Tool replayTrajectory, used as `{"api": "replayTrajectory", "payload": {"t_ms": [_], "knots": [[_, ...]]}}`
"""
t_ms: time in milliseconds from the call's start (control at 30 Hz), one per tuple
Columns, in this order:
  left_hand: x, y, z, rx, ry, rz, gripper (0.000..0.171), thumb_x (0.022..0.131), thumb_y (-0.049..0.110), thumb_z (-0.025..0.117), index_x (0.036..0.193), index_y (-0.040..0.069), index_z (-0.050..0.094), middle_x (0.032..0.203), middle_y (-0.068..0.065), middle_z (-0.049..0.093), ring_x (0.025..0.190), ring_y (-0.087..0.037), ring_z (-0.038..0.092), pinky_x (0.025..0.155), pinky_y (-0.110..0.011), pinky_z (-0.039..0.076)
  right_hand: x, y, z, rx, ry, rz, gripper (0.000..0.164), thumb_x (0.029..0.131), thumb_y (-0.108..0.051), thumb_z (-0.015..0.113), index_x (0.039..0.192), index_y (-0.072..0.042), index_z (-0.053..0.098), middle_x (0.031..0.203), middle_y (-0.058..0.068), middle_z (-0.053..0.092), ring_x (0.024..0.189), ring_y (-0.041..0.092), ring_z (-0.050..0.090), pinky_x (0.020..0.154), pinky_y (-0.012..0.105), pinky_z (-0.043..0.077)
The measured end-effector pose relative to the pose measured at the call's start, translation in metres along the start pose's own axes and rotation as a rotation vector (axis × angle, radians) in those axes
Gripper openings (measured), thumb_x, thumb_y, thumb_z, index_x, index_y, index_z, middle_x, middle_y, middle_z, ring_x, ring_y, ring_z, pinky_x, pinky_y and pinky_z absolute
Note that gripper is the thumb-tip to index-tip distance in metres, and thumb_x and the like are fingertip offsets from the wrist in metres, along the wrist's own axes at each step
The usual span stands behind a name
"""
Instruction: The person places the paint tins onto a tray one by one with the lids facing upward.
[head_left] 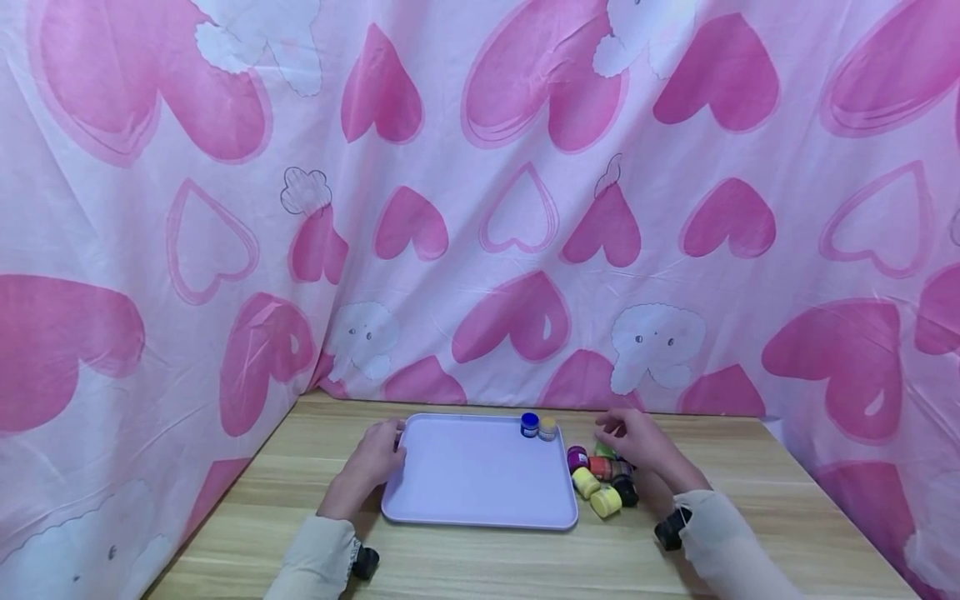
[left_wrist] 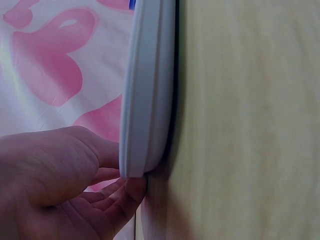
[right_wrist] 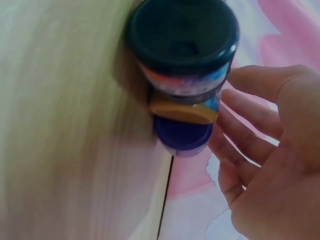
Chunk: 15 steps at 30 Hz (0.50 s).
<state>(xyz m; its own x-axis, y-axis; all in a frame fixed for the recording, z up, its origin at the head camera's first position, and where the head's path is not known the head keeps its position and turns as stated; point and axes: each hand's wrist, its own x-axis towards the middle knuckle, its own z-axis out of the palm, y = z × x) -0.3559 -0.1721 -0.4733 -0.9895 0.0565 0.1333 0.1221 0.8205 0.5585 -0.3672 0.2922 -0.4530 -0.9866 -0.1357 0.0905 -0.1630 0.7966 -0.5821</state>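
Observation:
My left hand (head_left: pixel 377 454) grips the left edge of a pale lilac tray (head_left: pixel 480 475), thumb at the rim and fingers curled beneath it in the left wrist view. At the tray's back right corner stand a blue-lidded paint jar (head_left: pixel 529 425) and an orange-yellow one (head_left: pixel 547 429). My right hand (head_left: pixel 637 437) hovers over a cluster of jars to the right, fingers loosely bent, with a green jar (head_left: pixel 604 451) partly hidden below it. In the right wrist view, the thumb and fingers lie beside a dark-lidded jar (right_wrist: pixel 185 37), with nothing visible held between them.
Beside the tray's right edge lie a purple jar (head_left: pixel 577 458), an orange-red jar (head_left: pixel 600 467), a brown jar (head_left: pixel 622 470), a black jar (head_left: pixel 625 492) and two yellow jars, the nearer yellow jar (head_left: pixel 606 502) tipped over. A pink heart-print curtain (head_left: pixel 517 250) hangs behind the wooden table (head_left: pixel 480 567).

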Motion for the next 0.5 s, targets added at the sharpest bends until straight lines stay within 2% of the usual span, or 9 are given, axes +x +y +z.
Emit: {"api": "replayTrajectory", "payload": {"t_ms": [100,300,500], "knots": [[0.0006,0.0003,0.0005,-0.004,-0.009,-0.017,0.04,0.099,0.001,0.07,0.137,-0.01,0.063,0.128,-0.027,0.071,0.122,-0.039,0.07,0.106,-0.055,0.061,-0.0018,0.0041,0.0006,-0.029,-0.012,0.023,0.027,0.102,-0.023,0.076,0.125,-0.01,0.077,0.105,0.002,0.074,0.093,0.019,0.064,0.083,0.036,0.062],[0.0001,0.0008,0.001,0.0,-0.02,-0.033,0.041,0.1,0.001,0.069,0.139,-0.01,0.062,0.131,-0.027,0.07,0.125,-0.04,0.069,0.107,-0.056,0.06,-0.0054,0.0096,0.0026,-0.133,-0.021,0.033,0.018,0.101,-0.034,0.077,0.115,-0.023,0.082,0.1,-0.006,0.075,0.092,0.017,0.062,0.089,0.046,0.049],[-0.0019,0.0026,-0.0007,0.007,-0.016,-0.02,0.041,0.1,0.001,0.069,0.138,-0.011,0.062,0.131,-0.028,0.069,0.125,-0.041,0.068,0.107,-0.056,0.06,-0.0098,0.0109,0.0019,-0.15,-0.025,0.016,0.021,0.102,-0.041,0.074,0.113,-0.025,0.081,0.102,-0.007,0.077,0.098,0.019,0.063,0.099,0.06,0.042]]}}
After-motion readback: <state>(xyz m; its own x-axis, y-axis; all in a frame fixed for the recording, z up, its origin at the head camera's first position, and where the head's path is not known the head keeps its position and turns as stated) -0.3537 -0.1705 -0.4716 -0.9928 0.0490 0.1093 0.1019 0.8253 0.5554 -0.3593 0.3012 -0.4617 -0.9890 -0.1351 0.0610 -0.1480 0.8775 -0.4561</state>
